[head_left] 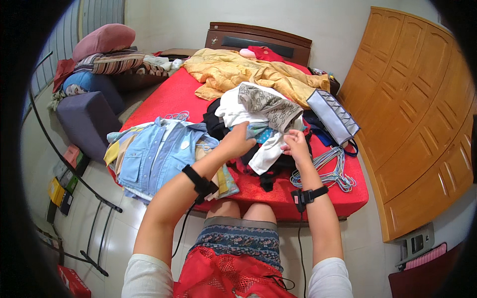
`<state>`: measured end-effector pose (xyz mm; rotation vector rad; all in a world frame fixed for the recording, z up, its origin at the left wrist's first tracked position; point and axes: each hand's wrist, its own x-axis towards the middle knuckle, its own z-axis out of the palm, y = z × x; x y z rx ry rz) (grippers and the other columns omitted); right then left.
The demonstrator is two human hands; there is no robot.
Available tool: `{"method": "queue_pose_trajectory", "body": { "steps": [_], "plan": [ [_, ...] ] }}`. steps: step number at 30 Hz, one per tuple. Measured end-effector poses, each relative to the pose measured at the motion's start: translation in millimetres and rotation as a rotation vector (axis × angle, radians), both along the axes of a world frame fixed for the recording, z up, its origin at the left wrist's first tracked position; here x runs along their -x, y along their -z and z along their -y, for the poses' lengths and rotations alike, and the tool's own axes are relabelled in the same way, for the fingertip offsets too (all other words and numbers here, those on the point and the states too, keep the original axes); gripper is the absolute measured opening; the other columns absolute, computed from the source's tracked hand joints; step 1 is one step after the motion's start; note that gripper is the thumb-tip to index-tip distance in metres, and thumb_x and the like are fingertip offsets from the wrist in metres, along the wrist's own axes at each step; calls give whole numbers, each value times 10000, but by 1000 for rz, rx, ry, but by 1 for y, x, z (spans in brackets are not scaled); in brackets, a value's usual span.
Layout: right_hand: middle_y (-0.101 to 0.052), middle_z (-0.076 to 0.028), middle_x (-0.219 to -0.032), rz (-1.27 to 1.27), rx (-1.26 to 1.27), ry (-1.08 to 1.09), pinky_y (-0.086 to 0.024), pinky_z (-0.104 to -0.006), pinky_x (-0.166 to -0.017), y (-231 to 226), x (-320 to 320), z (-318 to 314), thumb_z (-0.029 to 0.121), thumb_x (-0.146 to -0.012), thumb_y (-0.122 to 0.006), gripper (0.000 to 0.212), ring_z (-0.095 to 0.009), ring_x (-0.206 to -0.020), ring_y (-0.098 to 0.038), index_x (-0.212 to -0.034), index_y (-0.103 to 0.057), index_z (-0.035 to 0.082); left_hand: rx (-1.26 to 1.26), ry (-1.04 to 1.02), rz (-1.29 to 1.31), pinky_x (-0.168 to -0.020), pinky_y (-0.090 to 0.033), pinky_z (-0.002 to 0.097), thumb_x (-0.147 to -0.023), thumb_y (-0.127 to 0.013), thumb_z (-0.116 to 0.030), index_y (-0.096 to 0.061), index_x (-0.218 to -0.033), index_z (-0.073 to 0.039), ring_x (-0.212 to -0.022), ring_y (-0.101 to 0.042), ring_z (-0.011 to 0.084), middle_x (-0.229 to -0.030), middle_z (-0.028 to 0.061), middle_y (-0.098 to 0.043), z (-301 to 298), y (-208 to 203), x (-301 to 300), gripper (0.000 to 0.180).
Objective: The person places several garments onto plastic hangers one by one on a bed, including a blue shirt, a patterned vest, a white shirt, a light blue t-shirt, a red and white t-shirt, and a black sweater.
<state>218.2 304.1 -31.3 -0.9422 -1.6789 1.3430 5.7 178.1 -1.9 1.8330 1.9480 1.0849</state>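
A heap of loose clothes lies on the red-covered bed in front of me. On top are a white garment (231, 107) and a grey-brown patterned cloth (271, 107). My left hand (239, 143) reaches into the heap's left side, its fingers curled against a teal patterned cloth (257, 130); what it grips is partly hidden. With thumb and fingers together, my right hand (296, 147) pinches the edge of a small white cloth (271, 154), which hangs over the front of the heap. Dark clothes (213, 119) show beneath.
Stacked clothes topped by a light blue shirt (159, 154) lie left of the heap. Several hangers (333, 169) and a grey-white storage box (333, 116) are at right. A yellow quilt (233, 72) covers the far bed. A black rack (74, 171) stands left, a wooden wardrobe (407, 99) right.
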Motion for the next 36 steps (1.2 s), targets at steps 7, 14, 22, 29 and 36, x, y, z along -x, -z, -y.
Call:
{"method": "queue_pose_trajectory", "body": {
  "steps": [7, 14, 22, 29, 36],
  "plan": [
    [-489, -132, -1294, -463, 219, 35, -525, -366, -757, -21, 24, -15, 133, -905, -562, 509, -272, -964, -631, -1344, -319, 54, -101, -112, 294, -994, -427, 360, -766, -716, -173, -224, -1459, 42, -1247, -468, 333, -1424, 270, -388, -99, 36, 31, 876],
    [-600, -81, -1102, -796, 383, -241, -497, -376, -798, -24, 40, -34, 163, -923, -575, 328, -259, -1000, -610, -1234, -482, 117, -132, -37, 668, -656, -489, 317, -756, -718, -101, -104, -1498, -25, -955, -563, 207, -1377, 169, -429, -134, 33, 36, 966],
    [-644, 29, -938, -648, 244, 62, -474, -229, -645, -16, -7, 16, 193, -938, -582, 209, -78, -794, -590, -1140, -594, 143, -128, -29, 752, -748, -505, 312, -821, -623, -45, -612, -1054, 46, -811, -635, 175, -920, 88, -672, -93, 12, 30, 251],
    [-661, 12, -963, -664, 120, 90, -498, -297, -727, -27, -59, 42, 218, -934, -582, 193, -108, -834, -594, -1102, -601, 126, -372, 182, 871, -835, -438, 270, -914, -585, -195, -617, -1117, 4, -900, -562, 96, -953, 23, -642, -19, -24, 33, 286],
    [-661, -31, -1041, -682, 66, -47, -502, -307, -785, -51, -80, 97, 140, -942, -541, 204, -134, -933, -609, -1119, -618, 76, -102, 467, 725, -920, -426, 332, -789, -741, -197, -27, -1541, -223, -1086, -515, 195, -1226, 184, -521, 59, -36, 17, 1037]
  ]
}}
